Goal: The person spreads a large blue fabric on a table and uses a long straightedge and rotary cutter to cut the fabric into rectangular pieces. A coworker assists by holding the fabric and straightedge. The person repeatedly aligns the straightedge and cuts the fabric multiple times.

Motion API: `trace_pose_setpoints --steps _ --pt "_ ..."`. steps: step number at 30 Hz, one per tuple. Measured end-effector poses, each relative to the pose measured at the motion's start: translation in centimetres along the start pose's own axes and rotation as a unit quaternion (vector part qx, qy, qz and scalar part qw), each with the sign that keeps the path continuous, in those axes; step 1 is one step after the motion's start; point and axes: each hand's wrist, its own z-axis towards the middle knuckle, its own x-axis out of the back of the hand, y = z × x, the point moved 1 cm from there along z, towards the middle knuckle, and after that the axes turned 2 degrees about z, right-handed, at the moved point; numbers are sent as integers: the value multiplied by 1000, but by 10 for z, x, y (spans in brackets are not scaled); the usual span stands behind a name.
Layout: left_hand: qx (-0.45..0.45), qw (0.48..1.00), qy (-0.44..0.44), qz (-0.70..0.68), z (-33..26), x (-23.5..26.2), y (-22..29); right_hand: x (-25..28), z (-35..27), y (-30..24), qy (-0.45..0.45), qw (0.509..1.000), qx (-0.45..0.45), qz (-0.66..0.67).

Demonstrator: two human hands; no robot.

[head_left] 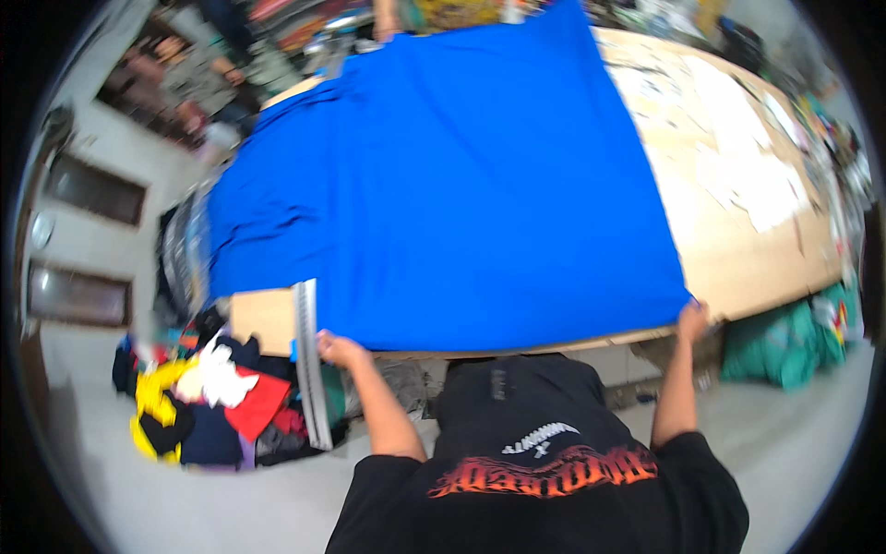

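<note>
A large blue fabric [489, 185] is spread over a wooden table [738, 268], smooth in the middle and wrinkled toward the left. My right hand [692, 321] is closed, pinching the fabric's near right corner at the table edge. My left hand [341, 350] is closed at the near edge of the fabric, farther left, and appears to grip it; its fingertips are blurred. Just left of that hand, a long metal ruler [312, 369] lies across the table edge and juts out toward me.
At the far edge, another person's arm [386, 18] reaches to the fabric. White paper pieces [752, 175] lie on the right of the table. A heap of coloured cloth scraps [212, 397] is at the lower left, and a green sack [784, 346] stands below the table at right.
</note>
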Motion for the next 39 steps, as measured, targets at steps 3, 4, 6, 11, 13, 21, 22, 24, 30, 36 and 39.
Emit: trace_pose_setpoints --steps 3,4,6,11,13,21,22,24,30,36,39 --pt "-119 986 54 101 -10 -5 -12 8 0 -4 74 996 36 21" --pt "-97 984 54 136 -11 -1 -10 9 -8 -15 72 997 19 24" --pt "-51 979 61 187 -20 1 -7 16 -15 -23 54 999 -4 3" --pt "3 965 55 257 -27 -2 -10 25 -32 -34 49 997 -52 -4" --pt "-23 966 64 248 -12 -1 -11 26 -31 -33 77 997 -12 5" --pt "-19 968 83 237 -7 3 -7 41 -40 -39 109 991 20 72" --pt "-10 963 86 255 -14 1 -10 37 -36 -32 96 994 14 51" --pt "-25 959 80 270 -20 -4 -11 31 -33 -22 78 997 7 26" --pt "-91 948 83 295 -1 -6 -34 25 -31 -23 80 997 0 -1" --pt "7 945 36 326 -6 0 -26 35 -36 -38 55 998 1 -12" --pt "-78 953 103 276 -18 -6 -29 35 -36 -42 47 999 10 -23"
